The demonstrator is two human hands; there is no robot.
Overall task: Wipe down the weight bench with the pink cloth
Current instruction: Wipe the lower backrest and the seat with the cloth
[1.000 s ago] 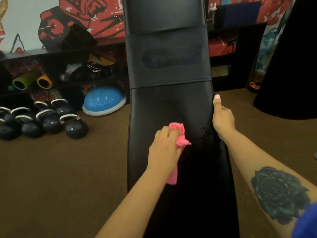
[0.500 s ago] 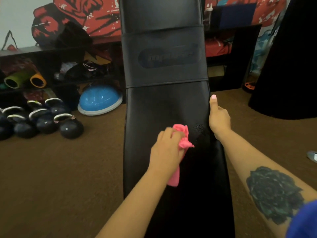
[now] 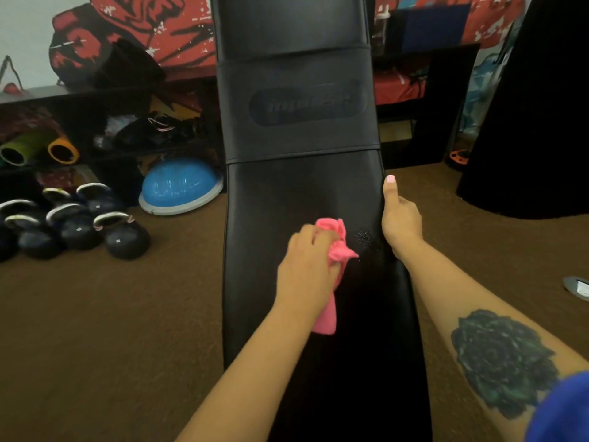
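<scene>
Here the left hand (image 3: pixel 306 266) fists the pink cloth (image 3: pixel 334 250) — right hand (image 3: pixel 401 224) clasps the weight bench (image 3: pixel 296 193) edge.

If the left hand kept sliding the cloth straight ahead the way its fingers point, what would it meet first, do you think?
Probably the rough scuffed patch on the bench, just beyond the pink cloth in the left hand. Past it lies the right hand gripping the bench edge.

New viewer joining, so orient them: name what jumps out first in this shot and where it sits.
The pink cloth, bunched in the left hand, presses on the black weight bench at mid-frame. The right hand grips the bench's right edge beside a scuffed patch. Kettlebells sit on the floor at left.
</scene>
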